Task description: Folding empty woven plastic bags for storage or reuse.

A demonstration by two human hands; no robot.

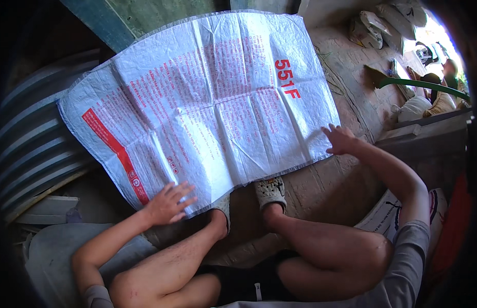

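A large white woven plastic sack with red print lies spread out before me, creased along its folds. One end of it carries a red band, the other a big red marking. My left hand rests at the near left edge of the sack, palm down with its fingers spread. At the near right corner, my right hand touches or hovers just over the sack, its fingers stretched out. Neither hand has anything gripped. The sack's near edge lies against or over the front of my clogs.
Corrugated sheets stand on the left. Filled sacks are piled at the far right, near a tool with a green handle. A bluish-green board is behind the sack. The brick floor shows at right.
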